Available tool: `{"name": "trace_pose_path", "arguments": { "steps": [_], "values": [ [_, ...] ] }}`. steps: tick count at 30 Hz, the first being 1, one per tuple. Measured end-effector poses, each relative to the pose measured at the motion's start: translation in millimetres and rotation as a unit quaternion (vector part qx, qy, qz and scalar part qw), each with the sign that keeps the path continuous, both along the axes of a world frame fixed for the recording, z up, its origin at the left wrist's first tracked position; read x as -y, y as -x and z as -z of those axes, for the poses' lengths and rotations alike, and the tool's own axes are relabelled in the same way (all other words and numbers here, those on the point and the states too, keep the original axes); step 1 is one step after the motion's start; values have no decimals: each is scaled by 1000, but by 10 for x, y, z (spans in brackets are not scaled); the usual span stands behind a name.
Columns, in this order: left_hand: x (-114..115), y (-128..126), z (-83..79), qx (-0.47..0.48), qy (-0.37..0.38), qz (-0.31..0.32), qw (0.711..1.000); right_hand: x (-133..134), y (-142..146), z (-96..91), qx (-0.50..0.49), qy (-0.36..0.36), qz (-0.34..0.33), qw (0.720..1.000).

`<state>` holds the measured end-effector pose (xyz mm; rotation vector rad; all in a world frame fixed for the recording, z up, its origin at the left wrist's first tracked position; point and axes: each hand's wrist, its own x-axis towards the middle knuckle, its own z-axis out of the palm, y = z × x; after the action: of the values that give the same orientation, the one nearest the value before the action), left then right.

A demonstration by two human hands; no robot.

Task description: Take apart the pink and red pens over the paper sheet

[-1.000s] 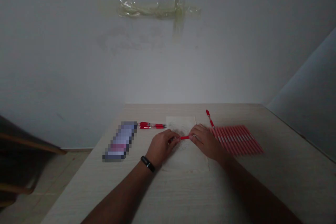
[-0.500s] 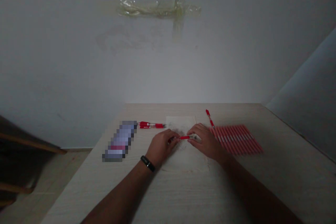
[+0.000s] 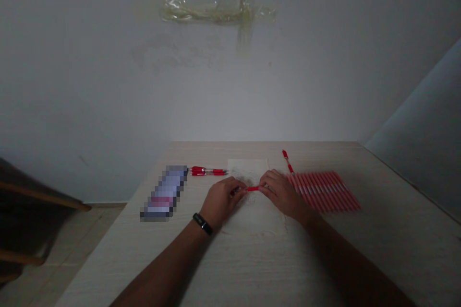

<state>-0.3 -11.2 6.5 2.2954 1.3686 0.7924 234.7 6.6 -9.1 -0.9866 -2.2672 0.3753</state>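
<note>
Between my two hands a red pen [image 3: 253, 188] lies level above a scribbled sheet of paper [image 3: 252, 220]. My left hand [image 3: 224, 200], with a black band on its wrist, is closed around the pen's left end. The fingers of my right hand [image 3: 282, 193] pinch its right end and hide the tip. Beyond my left hand, several red pens [image 3: 208, 171] lie together near the paper's left edge. A row of several red pens [image 3: 326, 191] lies side by side to the right of my right hand, partly behind it.
A single red pen [image 3: 287, 161] lies at an angle behind the row. On the left of the wooden table [image 3: 151, 259] is a blurred-out phone-like object [image 3: 164, 193]. A wall with tape [image 3: 216, 15] on it rises behind the table.
My right hand's fingers have closed in on the right end of the pen, where they were spread around the tip before. My left hand stays in place.
</note>
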Motion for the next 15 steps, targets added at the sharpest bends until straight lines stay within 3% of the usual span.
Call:
{"name": "trace_pose_path", "arguments": {
  "steps": [15],
  "values": [
    [-8, 15, 21, -6, 7, 1, 1000, 31, 17, -33, -16, 7, 14, 1000]
  ]
}}
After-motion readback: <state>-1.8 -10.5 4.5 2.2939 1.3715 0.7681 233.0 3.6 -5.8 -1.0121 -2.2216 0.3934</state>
